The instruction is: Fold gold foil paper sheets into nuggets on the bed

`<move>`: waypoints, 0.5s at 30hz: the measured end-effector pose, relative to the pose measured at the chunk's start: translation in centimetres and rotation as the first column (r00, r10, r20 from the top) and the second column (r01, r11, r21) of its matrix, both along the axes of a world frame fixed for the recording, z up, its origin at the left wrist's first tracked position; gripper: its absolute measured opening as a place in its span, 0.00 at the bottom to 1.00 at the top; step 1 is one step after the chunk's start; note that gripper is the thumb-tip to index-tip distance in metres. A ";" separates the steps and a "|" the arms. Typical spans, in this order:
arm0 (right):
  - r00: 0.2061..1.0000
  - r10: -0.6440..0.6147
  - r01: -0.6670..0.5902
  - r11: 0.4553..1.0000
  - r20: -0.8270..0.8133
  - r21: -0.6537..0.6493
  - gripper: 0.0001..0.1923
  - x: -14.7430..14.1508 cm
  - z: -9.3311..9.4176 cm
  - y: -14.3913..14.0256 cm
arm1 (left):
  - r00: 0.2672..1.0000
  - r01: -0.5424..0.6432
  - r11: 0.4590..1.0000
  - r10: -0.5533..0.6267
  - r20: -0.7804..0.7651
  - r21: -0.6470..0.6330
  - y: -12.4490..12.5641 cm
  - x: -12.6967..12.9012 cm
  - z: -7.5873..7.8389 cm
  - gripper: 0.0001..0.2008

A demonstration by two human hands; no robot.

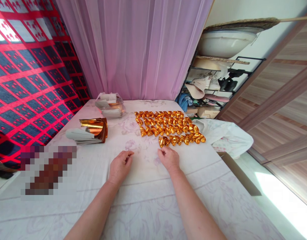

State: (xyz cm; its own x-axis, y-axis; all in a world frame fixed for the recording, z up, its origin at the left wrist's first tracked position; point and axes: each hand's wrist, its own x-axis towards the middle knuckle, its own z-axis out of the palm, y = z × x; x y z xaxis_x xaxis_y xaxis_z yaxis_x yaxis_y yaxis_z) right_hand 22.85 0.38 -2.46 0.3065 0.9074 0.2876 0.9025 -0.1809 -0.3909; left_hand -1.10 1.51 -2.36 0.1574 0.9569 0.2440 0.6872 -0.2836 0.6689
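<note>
Several gold foil folded pieces (169, 126) lie in rows on the white floral sheet (143, 193) ahead of me. My right hand (169, 159) rests on the sheet just below the nearest row, fingers loosely curled, holding nothing. My left hand (120, 165) lies palm down to its left, fingers slightly bent and empty. A stack of gold and white foil sheets (89, 131) sits further left of the hands.
A clear plastic bag with paper packs (110, 105) stands at the back left. A crumpled white cloth (225, 135) hangs at the sheet's right edge. A pink curtain (133, 46) is behind, a red patterned blanket (25, 83) at left, a shoe rack (213, 86) at right.
</note>
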 end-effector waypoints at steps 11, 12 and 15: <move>1.000 0.000 0.000 1.000 -0.004 -0.020 0.13 -0.1 0.1 0.0 | 1.000 0.008 1.000 -0.008 0.030 0.002 0.0 0.0 -0.1 0.12; 1.000 0.002 -0.002 1.000 -0.004 -0.021 0.13 -0.1 0.1 0.0 | 0.999 0.009 1.000 -0.009 0.035 0.002 0.0 0.0 -0.2 0.12; 1.000 0.010 -0.010 1.000 -0.006 -0.018 0.13 0.0 0.0 0.0 | 0.999 0.006 1.000 -0.006 0.052 0.002 0.1 0.0 -0.3 0.12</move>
